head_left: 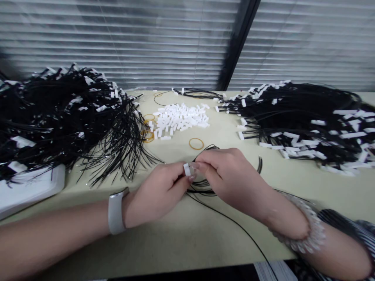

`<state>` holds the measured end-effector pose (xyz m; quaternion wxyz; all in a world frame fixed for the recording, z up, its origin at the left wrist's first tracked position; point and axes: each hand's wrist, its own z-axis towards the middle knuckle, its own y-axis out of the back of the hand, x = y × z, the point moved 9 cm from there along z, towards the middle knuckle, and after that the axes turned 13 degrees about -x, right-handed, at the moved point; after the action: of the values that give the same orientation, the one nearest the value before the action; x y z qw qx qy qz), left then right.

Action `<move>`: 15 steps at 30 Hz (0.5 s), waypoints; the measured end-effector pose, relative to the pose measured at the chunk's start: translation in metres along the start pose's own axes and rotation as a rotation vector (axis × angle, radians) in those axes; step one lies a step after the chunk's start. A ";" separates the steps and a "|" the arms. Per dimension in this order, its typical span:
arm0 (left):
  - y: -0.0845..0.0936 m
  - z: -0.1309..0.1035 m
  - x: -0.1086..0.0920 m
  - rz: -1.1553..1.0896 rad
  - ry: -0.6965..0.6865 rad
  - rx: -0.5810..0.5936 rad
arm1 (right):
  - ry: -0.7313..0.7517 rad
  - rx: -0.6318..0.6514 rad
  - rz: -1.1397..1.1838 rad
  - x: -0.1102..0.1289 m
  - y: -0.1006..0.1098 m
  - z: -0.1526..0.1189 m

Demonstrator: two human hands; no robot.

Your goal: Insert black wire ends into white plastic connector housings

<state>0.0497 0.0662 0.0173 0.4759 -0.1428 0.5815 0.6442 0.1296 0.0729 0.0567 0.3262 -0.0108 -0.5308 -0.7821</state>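
Between the two hands a small white connector point(186, 169) shows at the fingertips. My left hand point(159, 191) pinches it between thumb and index finger. My right hand point(227, 177) meets the left one, its thumb and index finger pressed together beside the connector; what exactly they grip is too small to make out. Thin black cables point(202, 191) lie in loops beneath and between the hands, and one cable point(240, 226) trails down over the table's front edge.
A large heap of black cables point(58, 117) fills the left, above a white tray point(38, 189). Another heap point(304, 113) with white connectors lies right. Loose white connectors point(181, 117) and a yellow rubber band point(196, 143) lie on the table point(175, 249). Blinds point(117, 43) stand behind.
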 end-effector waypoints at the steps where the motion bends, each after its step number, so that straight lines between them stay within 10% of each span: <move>1: 0.001 0.000 0.003 -0.018 0.023 -0.010 | 0.015 -0.053 0.015 0.000 0.006 0.002; 10: 0.019 0.001 0.026 -0.215 0.243 -0.209 | -0.236 -0.396 0.181 -0.052 0.051 0.014; 15: 0.022 0.001 0.043 -0.548 0.355 -0.295 | -0.310 -0.102 0.011 -0.096 0.033 0.018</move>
<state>0.0111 0.0896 0.0000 0.4966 -0.4704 0.4959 0.5350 0.2162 0.1288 0.0568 0.2439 -0.1510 -0.5344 -0.7951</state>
